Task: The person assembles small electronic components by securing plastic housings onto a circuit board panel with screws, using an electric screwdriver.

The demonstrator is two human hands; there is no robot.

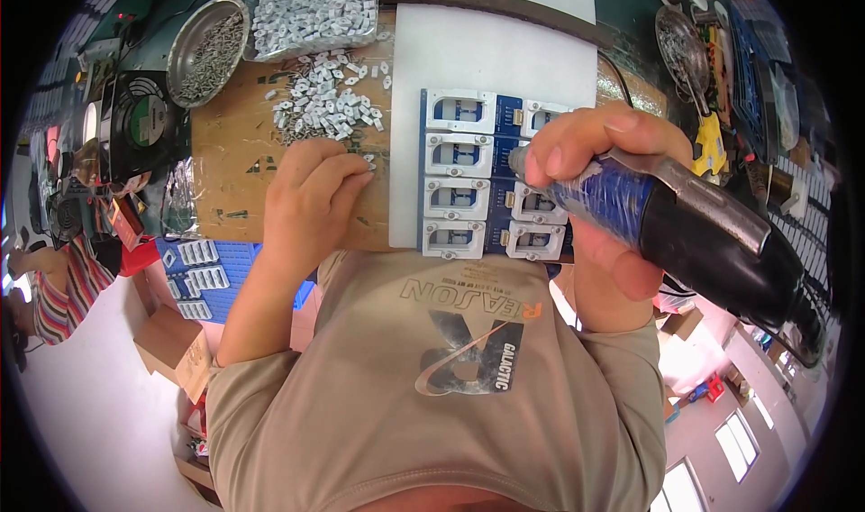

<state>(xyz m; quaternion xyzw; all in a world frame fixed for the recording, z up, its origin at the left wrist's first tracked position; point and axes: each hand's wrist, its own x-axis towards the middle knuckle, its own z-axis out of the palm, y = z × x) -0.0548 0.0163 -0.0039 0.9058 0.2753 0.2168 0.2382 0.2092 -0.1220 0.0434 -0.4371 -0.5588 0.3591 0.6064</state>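
Note:
My right hand (622, 142) is wrapped round a blue-and-black electric screwdriver (712, 219). Its tip points left, over the middle of a blue circuit board panel (505, 151). White plastic frames (433, 156) sit on the panel in two columns, with screws visible at their edges; my right hand covers part of the right column. To the left of the panel, my left hand (311, 192) has its fingers pinched together at a small white plastic piece (368, 159). Just beyond those fingers lies a loose pile of similar white pieces (329, 97).
A clear bag of white pieces (314, 12) and a metal bowl of screws (209, 57) stand at the far left. The panel lies on a white sheet (496, 48), crossed by a dark bar (496, 3). At left is a black fan (144, 120); at right, another metal bowl (680, 48).

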